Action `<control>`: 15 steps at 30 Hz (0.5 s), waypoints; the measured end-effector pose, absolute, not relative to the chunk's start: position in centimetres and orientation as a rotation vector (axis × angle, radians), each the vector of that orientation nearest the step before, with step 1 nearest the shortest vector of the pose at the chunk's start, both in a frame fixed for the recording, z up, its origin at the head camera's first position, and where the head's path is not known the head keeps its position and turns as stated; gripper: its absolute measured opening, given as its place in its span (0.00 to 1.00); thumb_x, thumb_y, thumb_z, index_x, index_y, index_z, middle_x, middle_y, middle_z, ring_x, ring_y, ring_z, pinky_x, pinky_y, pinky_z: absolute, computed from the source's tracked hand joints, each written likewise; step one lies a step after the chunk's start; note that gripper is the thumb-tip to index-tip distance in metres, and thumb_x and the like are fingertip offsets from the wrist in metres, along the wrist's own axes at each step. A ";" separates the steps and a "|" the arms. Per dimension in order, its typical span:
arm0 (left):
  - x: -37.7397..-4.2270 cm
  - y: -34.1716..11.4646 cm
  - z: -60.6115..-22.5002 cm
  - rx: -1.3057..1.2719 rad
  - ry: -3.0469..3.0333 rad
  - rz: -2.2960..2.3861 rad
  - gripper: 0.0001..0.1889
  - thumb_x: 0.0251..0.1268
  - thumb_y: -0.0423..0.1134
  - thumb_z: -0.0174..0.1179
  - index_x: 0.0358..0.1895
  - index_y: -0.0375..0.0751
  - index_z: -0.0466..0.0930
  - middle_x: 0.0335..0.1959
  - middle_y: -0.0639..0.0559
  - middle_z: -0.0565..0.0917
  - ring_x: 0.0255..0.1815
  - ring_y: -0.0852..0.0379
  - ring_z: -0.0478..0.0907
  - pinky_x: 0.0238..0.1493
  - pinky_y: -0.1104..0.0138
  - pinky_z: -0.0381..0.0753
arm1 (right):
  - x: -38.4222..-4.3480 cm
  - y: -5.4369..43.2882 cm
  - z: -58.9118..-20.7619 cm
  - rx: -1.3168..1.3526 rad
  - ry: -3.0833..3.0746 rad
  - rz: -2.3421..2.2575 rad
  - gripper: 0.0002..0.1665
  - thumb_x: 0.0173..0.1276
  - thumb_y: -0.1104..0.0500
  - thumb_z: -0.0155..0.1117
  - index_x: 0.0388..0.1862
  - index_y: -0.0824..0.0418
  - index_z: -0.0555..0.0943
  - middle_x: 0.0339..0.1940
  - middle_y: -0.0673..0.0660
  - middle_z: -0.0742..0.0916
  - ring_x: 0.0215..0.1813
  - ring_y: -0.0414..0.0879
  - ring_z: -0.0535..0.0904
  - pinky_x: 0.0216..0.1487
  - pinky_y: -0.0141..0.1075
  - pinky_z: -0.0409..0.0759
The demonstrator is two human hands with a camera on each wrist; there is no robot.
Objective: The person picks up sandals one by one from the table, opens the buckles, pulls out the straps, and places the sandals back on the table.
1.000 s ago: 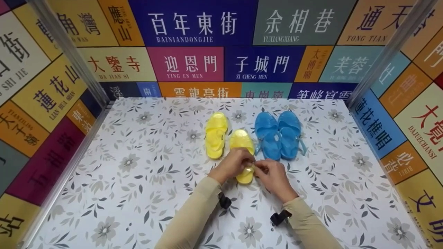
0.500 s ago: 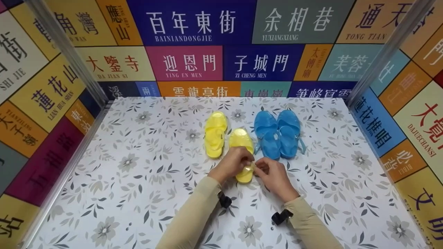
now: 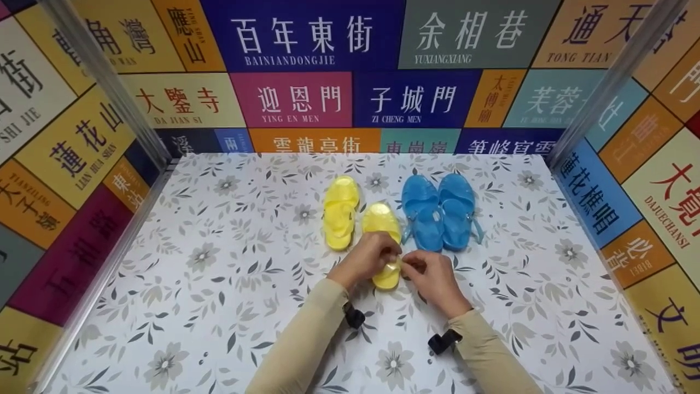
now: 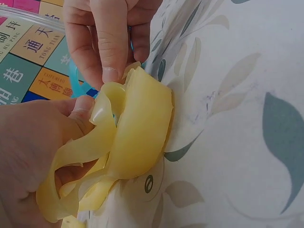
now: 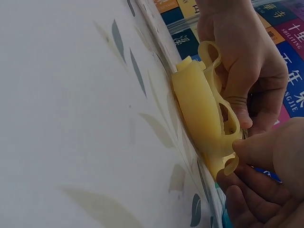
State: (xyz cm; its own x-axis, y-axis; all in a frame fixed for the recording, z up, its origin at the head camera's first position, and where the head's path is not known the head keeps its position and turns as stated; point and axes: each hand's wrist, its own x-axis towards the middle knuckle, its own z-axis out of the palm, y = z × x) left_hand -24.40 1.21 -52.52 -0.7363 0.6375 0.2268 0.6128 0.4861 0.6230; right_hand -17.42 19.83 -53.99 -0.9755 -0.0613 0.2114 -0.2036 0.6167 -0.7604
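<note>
My left hand [image 3: 367,258] and right hand [image 3: 435,278] meet over the right side of the nearer yellow sandal [image 3: 381,216], which lies sole-down on the table. In the right wrist view, the right hand's thumb and fingers pinch the loose end of the sandal's yellow strap [image 5: 231,165]. The left hand [image 5: 244,59] reaches in from the other side, with its thumb and fingers holding the strap near the fastening. Fingers hide the buckle itself. Seen from the left wrist, the heel cup [image 4: 142,124] faces the camera and the strap loops over the left fingers.
Left of the hands stands the other yellow sandal [image 3: 340,213]. A pair of blue sandals [image 3: 438,210] sits to the right, with a strap sticking out at its side. The table [image 3: 191,317] has a floral cover, and printed panels [image 3: 306,104] wall its back and sides.
Both hands stay at the yellow sandal's strap, with only slight finger movement. The sandals keep their places; the view has shifted a little.
</note>
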 end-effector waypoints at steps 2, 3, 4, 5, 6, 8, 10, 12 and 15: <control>-24.5 1.2 -52.6 1.109 2.667 1.112 0.11 0.65 0.22 0.65 0.44 0.37 0.92 0.41 0.48 0.90 0.43 0.56 0.84 0.49 0.71 0.83 | -17.5 19.8 -54.0 0.219 -2.678 1.293 0.03 0.69 0.62 0.75 0.40 0.56 0.92 0.36 0.49 0.92 0.38 0.43 0.85 0.43 0.38 0.85; -24.5 1.1 -52.6 1.094 2.659 1.123 0.11 0.65 0.22 0.65 0.44 0.37 0.92 0.41 0.48 0.90 0.43 0.56 0.84 0.49 0.71 0.83 | -17.5 19.7 -53.9 0.218 -2.679 1.296 0.03 0.69 0.62 0.75 0.40 0.56 0.92 0.36 0.49 0.92 0.38 0.43 0.85 0.43 0.38 0.85; -24.5 1.1 -52.6 1.078 2.650 1.133 0.11 0.65 0.23 0.65 0.45 0.37 0.92 0.42 0.48 0.90 0.44 0.56 0.83 0.49 0.71 0.83 | -17.5 19.7 -53.9 0.216 -2.680 1.297 0.03 0.69 0.62 0.75 0.40 0.56 0.92 0.36 0.49 0.92 0.39 0.43 0.85 0.43 0.39 0.85; -24.4 1.1 -52.6 1.060 2.639 1.146 0.11 0.66 0.23 0.65 0.45 0.37 0.92 0.42 0.48 0.89 0.43 0.57 0.83 0.48 0.71 0.83 | -17.5 19.7 -53.9 0.214 -2.679 1.298 0.03 0.69 0.62 0.75 0.41 0.56 0.92 0.37 0.50 0.92 0.39 0.43 0.86 0.44 0.39 0.85; -24.4 1.0 -52.7 1.040 2.628 1.161 0.11 0.66 0.23 0.65 0.45 0.37 0.92 0.42 0.48 0.89 0.43 0.57 0.83 0.48 0.71 0.83 | -17.5 19.7 -54.0 0.216 -2.674 1.299 0.03 0.69 0.62 0.75 0.41 0.57 0.92 0.37 0.50 0.92 0.39 0.43 0.86 0.44 0.39 0.86; -24.4 0.9 -52.7 1.003 2.608 1.187 0.10 0.67 0.23 0.65 0.46 0.37 0.92 0.43 0.48 0.89 0.43 0.57 0.82 0.48 0.71 0.83 | -17.5 19.7 -54.1 0.224 -2.658 1.302 0.03 0.69 0.62 0.75 0.41 0.57 0.92 0.37 0.50 0.92 0.40 0.43 0.87 0.44 0.40 0.86; -24.3 0.9 -52.8 0.969 2.586 1.217 0.10 0.67 0.24 0.65 0.46 0.37 0.92 0.43 0.49 0.89 0.43 0.58 0.82 0.48 0.71 0.83 | -17.5 19.7 -54.2 0.232 -2.643 1.300 0.04 0.69 0.63 0.75 0.41 0.58 0.92 0.37 0.51 0.92 0.40 0.44 0.87 0.44 0.40 0.86; -24.2 0.8 -52.9 0.940 2.566 1.254 0.10 0.67 0.24 0.65 0.46 0.37 0.91 0.42 0.49 0.89 0.44 0.59 0.83 0.49 0.70 0.84 | -17.5 19.7 -54.3 0.239 -2.631 1.305 0.04 0.69 0.64 0.75 0.42 0.59 0.92 0.38 0.52 0.93 0.40 0.45 0.88 0.44 0.41 0.87; -24.2 0.7 -53.1 0.903 2.542 1.306 0.10 0.68 0.25 0.66 0.46 0.37 0.91 0.43 0.49 0.90 0.45 0.59 0.84 0.50 0.70 0.84 | -17.5 19.7 -54.4 0.234 -2.627 1.308 0.05 0.69 0.65 0.74 0.42 0.60 0.92 0.38 0.53 0.93 0.40 0.46 0.88 0.44 0.42 0.87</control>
